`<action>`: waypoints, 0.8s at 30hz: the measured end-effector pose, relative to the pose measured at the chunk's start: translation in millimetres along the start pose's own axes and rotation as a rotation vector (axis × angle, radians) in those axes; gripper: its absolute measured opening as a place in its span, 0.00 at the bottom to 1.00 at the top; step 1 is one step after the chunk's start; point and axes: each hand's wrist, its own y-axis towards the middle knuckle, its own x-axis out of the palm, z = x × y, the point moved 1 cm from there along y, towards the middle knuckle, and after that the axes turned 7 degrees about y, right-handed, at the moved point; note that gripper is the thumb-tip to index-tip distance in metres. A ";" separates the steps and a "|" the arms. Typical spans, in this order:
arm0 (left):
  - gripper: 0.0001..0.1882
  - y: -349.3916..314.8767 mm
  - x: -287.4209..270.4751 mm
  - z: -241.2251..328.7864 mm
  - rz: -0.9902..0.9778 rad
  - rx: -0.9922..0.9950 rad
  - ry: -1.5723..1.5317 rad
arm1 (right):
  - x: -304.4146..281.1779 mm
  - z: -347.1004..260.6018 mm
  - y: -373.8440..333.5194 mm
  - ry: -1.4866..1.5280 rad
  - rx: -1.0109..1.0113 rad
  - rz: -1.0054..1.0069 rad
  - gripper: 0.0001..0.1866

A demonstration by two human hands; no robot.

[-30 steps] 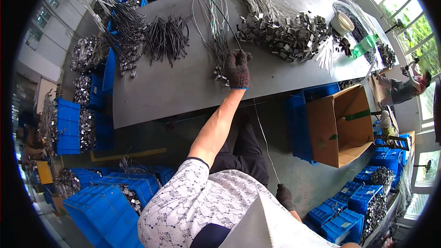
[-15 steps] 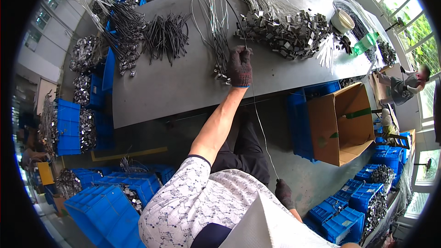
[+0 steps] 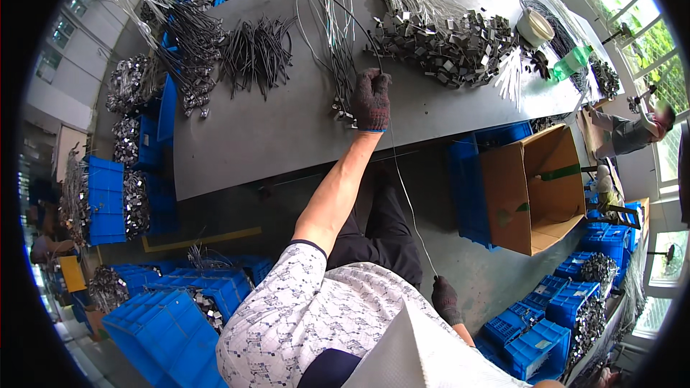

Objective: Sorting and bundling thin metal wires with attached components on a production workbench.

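My left hand, in a dark knitted glove, is closed above the table's near part. It grips a black cord, thicker than the wire, which curves up and away to the left. From below that fist a thin pale wire runs down past my legs. Its lower end meets my right hand, also gloved, closed low at my right side. Beside the left hand lies a bundle of wires with small metal pieces at its near end. Whether cord and wire are one piece is hidden inside the fist.
On the grey table lie a pile of black cords, a heap of metal clips, a pale bowl and a green bottle. A cardboard box stands right of my legs. Blue crates stand around; another person is far right.
My left hand has shifted slightly left, still closed, and the black cord's far end has swung left. The right hand has barely moved. The person far right has changed arm position.
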 end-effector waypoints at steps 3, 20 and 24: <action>0.06 -4.7 0.6 0.8 -0.106 -0.073 0.105 | 1.1 1.9 -6.7 0.094 -0.047 0.045 0.14; 0.12 36.8 -48.4 10.2 -0.387 -0.976 -0.623 | 11.7 41.0 -16.1 0.090 0.075 0.030 0.13; 0.09 56.2 -77.9 -22.5 -0.341 -0.880 -0.835 | 11.1 30.5 -7.1 0.113 0.073 -0.020 0.12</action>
